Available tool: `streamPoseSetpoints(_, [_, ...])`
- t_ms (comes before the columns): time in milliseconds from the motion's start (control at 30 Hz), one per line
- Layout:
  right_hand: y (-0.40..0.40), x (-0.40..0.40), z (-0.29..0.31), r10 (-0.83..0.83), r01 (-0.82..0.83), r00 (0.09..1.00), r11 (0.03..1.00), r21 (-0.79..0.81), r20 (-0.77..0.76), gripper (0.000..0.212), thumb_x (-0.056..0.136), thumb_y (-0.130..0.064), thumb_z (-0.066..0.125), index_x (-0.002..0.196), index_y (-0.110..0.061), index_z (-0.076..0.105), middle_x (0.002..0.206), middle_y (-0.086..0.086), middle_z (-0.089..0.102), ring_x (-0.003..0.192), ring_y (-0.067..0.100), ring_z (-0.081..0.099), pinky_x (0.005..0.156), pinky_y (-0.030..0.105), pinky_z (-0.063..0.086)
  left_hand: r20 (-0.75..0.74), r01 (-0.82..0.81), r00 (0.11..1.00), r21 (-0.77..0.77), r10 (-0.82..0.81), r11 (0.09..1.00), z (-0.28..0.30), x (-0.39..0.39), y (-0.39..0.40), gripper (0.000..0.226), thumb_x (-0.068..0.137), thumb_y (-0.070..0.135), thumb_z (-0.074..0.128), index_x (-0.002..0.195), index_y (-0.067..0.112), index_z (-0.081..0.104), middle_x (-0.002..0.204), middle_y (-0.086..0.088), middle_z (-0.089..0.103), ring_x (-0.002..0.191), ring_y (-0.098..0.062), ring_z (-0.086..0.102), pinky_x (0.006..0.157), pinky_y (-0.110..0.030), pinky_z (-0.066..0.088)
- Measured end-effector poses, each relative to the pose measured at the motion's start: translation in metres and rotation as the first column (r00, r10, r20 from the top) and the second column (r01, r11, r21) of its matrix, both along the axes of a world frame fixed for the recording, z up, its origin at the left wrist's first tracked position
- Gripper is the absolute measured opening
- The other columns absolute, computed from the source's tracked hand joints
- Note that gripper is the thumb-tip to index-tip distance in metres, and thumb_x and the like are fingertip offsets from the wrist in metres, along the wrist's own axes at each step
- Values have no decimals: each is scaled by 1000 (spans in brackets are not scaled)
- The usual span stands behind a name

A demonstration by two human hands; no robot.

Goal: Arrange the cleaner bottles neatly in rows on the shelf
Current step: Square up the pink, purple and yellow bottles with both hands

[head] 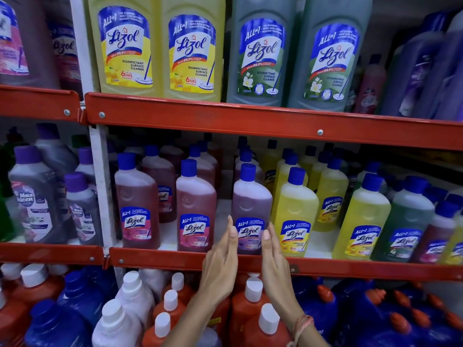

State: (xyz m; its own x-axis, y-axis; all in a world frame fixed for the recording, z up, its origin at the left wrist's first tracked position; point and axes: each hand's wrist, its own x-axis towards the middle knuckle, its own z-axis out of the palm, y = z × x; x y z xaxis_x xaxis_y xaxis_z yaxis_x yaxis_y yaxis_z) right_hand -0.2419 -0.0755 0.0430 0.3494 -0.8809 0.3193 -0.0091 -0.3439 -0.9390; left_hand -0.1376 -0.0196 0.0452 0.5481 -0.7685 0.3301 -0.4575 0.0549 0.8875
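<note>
Head view faces a rack with red shelf rails (250, 123). Middle shelf (220, 214) holds small Lizol bottles in rows running from near to far. At the near edge, from left to right, stand two pink bottles (137, 209) (195, 211), one purple bottle (251, 209), two yellow bottles (295, 216) (360, 221) and a green bottle (406, 226); all are upright with blue caps and labels facing out. More bottles of matching colours stand behind them toward the far side. Purple bottle stands at the front rail, just left of the nearest yellow bottle and apart from the pink bottle on its left. Left hand (221, 261) is raised at the left side of the purple bottle, fingers straight and together, palm turned toward the bottle. Right hand (274, 259) mirrors it at the right side, fingers extended, with a thread band (302, 324) on the wrist. Both hands are flat and uncurled; neither wraps the bottle. Fingertips lie at or just beside the label edges; actual contact cannot be told. Upper shelf carries large yellow bottles (160, 46) at left and large green bottles (295, 51) at right. Lower shelf holds orange bottles (250, 314) with white caps and blue bottles (390, 319) with orange caps. Left bay holds grey bottles (35, 196) with purple caps.
</note>
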Motion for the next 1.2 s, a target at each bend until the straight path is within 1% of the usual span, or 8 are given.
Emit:
streamPoseSetpoints(100, [-2,-3,-1,6,-6,1000,1000,12,-2,78,84,-68,29,154,-34,24,158,-10,36,143,7,36,114,22,28,25,-3,1000,10,2,1000,0,-3,-1,84,67,90,-3,141,59,19,145,14,49,133,-14,46,99,-19,26])
streamPoseSetpoints(233, [-3,-6,-2,27,-27,999,1000,10,-18,76,85,-68,31,154,-37,25,155,-20,32,134,-7,31,88,-9,23,4,6,1000,-9,-6,1000,0,-4,1,83,69,89,0,142,57,23,145,15,50,132,-12,47,100,-18,26])
streamPoseSetpoints(333, [-5,-9,-2,47,-46,999,999,7,-19,74,85,-69,32,153,-40,25,153,-23,33,135,-8,31,101,7,24,-8,8,1000,-16,-8,1000,1,-5,1,89,65,92,0,142,55,24,146,14,49,132,-13,47,100,-20,28])
streamPoseSetpoints(533, [-10,-13,0,74,-74,997,997,2,-25,78,83,-71,33,153,-37,27,148,-29,29,106,-44,28,79,-14,24,-35,5,999,-31,-6,1000,-1,-5,0,86,66,92,3,141,57,26,144,13,51,130,-13,49,101,-22,32])
streamPoseSetpoints(700, [-14,-19,-3,84,-86,996,995,-41,-43,85,77,-83,32,150,-39,34,150,-28,36,135,-13,34,100,1,27,11,-44,999,-25,44,999,0,-8,0,76,78,81,6,143,50,31,147,14,48,132,-8,45,100,-14,28])
streamPoseSetpoints(867, [-23,-32,-9,-221,232,963,971,-58,153,48,92,-58,34,99,-30,72,101,-9,76,104,11,69,94,35,51,101,-178,971,-309,218,934,-4,-30,0,54,96,57,22,124,28,58,120,8,61,112,1,53,94,-8,37])
streamPoseSetpoints(1033, [-37,-56,-8,-392,408,896,912,-38,211,43,98,-47,37,127,-22,56,122,-6,60,116,14,55,81,13,38,17,198,980,-133,-197,971,-2,-61,-11,54,92,60,27,138,36,44,141,17,50,127,13,40,107,-11,33])
streamPoseSetpoints(1200, [-45,-69,-9,-228,229,967,973,8,109,62,92,-61,32,146,-32,41,147,-8,49,135,10,43,105,29,35,-152,274,948,-66,-281,959,0,-80,-27,73,86,67,23,151,35,17,156,19,26,137,14,23,96,6,19])
